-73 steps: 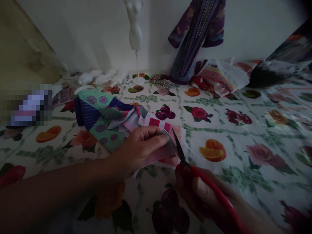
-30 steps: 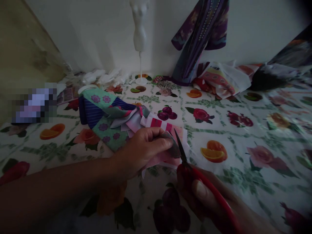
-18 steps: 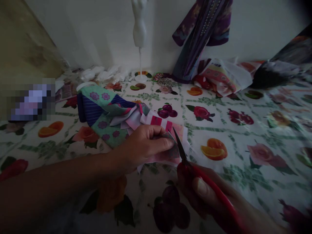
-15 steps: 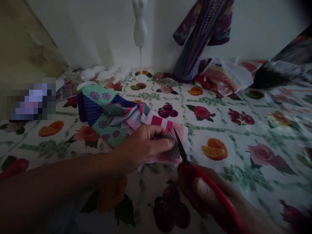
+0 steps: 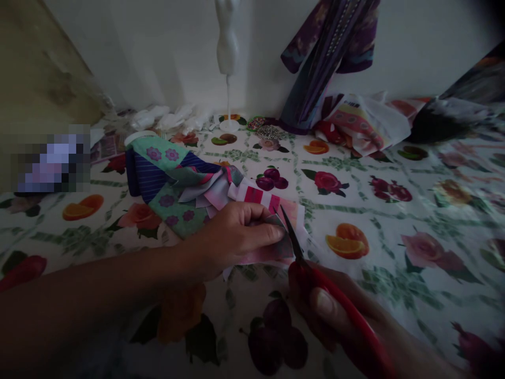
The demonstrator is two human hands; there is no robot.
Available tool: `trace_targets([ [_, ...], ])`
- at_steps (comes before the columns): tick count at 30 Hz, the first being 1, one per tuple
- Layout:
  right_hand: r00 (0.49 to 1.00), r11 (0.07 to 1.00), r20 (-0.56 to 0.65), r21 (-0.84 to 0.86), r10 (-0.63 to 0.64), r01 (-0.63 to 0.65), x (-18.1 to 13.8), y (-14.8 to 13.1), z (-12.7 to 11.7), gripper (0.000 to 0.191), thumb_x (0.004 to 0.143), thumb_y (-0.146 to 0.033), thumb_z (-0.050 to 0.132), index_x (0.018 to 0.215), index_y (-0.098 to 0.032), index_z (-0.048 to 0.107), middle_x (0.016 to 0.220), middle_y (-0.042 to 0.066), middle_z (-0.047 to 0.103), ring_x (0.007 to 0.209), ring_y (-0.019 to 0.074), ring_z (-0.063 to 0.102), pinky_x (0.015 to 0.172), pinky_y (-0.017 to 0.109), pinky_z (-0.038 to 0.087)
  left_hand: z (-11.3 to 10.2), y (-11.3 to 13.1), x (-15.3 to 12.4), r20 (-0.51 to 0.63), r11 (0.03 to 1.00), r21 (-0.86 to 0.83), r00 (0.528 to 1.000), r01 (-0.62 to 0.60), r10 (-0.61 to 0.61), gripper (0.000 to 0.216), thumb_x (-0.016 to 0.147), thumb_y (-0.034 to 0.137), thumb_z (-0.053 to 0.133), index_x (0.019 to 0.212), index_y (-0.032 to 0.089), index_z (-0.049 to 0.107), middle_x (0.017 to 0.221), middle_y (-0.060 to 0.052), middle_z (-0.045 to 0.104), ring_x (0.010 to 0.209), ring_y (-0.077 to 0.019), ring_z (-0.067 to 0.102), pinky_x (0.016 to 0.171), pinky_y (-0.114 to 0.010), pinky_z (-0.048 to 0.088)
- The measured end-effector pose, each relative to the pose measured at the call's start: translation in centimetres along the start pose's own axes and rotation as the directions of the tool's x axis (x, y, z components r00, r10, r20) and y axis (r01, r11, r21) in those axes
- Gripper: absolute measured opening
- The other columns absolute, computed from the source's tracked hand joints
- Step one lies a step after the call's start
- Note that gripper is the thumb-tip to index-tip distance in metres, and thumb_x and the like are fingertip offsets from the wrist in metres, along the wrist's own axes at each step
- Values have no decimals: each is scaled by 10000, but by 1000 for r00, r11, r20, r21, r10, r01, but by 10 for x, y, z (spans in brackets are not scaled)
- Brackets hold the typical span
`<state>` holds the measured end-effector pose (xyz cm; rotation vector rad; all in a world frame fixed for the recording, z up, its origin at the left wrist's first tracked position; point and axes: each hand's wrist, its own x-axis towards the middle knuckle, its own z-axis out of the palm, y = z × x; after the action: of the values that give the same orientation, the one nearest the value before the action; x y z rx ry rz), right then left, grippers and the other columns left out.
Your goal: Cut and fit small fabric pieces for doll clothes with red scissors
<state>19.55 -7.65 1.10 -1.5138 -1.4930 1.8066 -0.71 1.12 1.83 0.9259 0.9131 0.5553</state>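
Note:
My left hand (image 5: 240,237) pinches a greyish piece of fabric (image 5: 284,245) between thumb and fingers. In my right hand (image 5: 331,305) is a pair of scissors (image 5: 347,310) with red handles, its dark blades parted a little. The blades lie at the right edge of the pinched fabric, close to my left thumb; whether they touch it I cannot tell. Behind and under my left hand spreads a patchwork of cloth: green with purple flowers (image 5: 165,201), blue striped (image 5: 149,176), and a pink-and-white striped part (image 5: 262,199). My left hand covers some of it.
A tablecloth (image 5: 379,295) printed with fruit and flowers covers the table. Along the wall stand a white mannequin (image 5: 228,50) and a small purple garment (image 5: 311,79). Plastic bags (image 5: 366,126) and beads (image 5: 268,131) lie at the back. A blurred-out patch (image 5: 51,163) sits at left.
Almost nothing differs. The scissors and my right hand have shifted very slightly, while my left hand keeps its pinch on the fabric.

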Motion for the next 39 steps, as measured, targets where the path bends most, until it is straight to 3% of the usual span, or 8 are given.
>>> trace_targets([
  [3,1000,1000,-6,15,-22,22,1,-3,1,508,910,-739,508,805,-252,608,762,29,593,681,199,539,598,308,499,0,0,0,-24,996,70,999,-46,48,140,822,269,737,753,149,718,742,-13,687,694,-114,612,679,-210,476],
  [13,1000,1000,-11,8,-25,25,3,-8,3,514,929,-724,491,759,-243,556,695,10,526,609,160,470,533,258,447,-2,-2,1,-11,984,157,997,-80,83,185,855,318,689,751,167,667,721,21,633,678,-97,550,660,-214,425],
  [20,998,997,-59,-71,-30,25,0,-2,2,495,937,-712,504,904,-251,679,839,36,683,739,188,610,647,273,552,-3,-1,0,5,976,190,995,-103,104,166,889,282,647,777,169,693,759,8,665,726,-111,589,711,-230,464],
  [31,994,989,-77,-132,-82,72,2,-3,2,522,938,-716,484,838,-234,658,795,48,680,702,194,628,605,262,579,-4,-1,0,-15,965,243,994,-98,105,173,860,311,659,752,178,679,723,10,633,682,-113,559,633,-224,442],
  [39,990,984,-95,-158,-101,85,2,-1,2,491,935,-705,498,884,-253,685,830,49,716,716,202,650,635,273,599,-4,-1,0,-10,965,244,994,-99,105,187,865,339,656,776,177,682,758,6,652,719,-116,581,672,-226,459],
])
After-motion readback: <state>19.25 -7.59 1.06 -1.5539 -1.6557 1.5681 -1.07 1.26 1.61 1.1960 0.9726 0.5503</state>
